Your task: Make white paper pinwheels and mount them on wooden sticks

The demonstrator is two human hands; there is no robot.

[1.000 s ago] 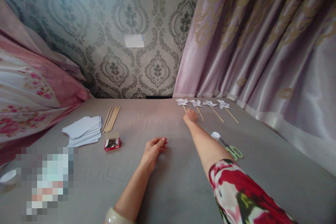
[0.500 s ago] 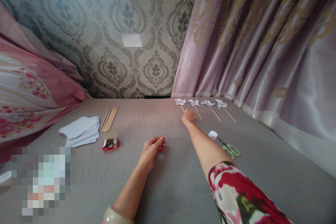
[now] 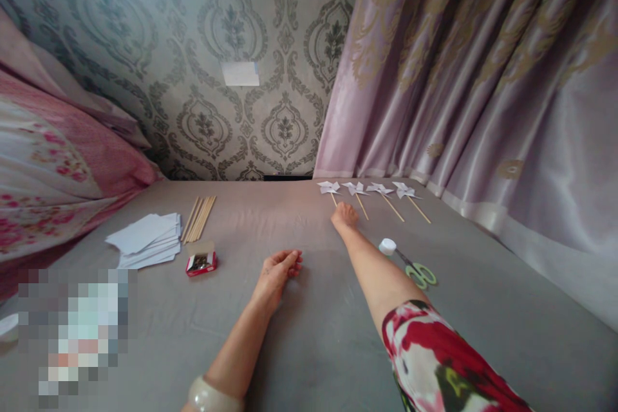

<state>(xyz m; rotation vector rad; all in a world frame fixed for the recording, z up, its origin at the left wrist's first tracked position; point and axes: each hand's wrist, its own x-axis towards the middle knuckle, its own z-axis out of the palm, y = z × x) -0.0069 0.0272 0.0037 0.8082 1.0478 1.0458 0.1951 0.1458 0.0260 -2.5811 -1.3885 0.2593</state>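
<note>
At the far edge of the grey-covered surface, my right hand [image 3: 344, 215] is closed around the stick of the leftmost white paper pinwheel [image 3: 329, 187]. Its fingers hide the lower end of that stick. Just to the right lies another pinwheel [image 3: 356, 188], in a row with others like it. My left hand [image 3: 279, 275] rests nearer to me, its fingers curled and thumb against them, with nothing visible in it. Left of that hand stands a small red open box [image 3: 201, 262] holding small metallic pieces.
Behind the box lie several wooden sticks [image 3: 199, 219] and a stack of white paper sheets [image 3: 145, 235]. Green-handled scissors [image 3: 419, 273] and a small white roll or cap [image 3: 387, 246] lie right of my right forearm. A curtain [image 3: 434, 77] hangs along the right side.
My right hand stays at the leftmost pinwheel and my left hand keeps its place. The view has shifted very slightly, showing more of the scissors.
</note>
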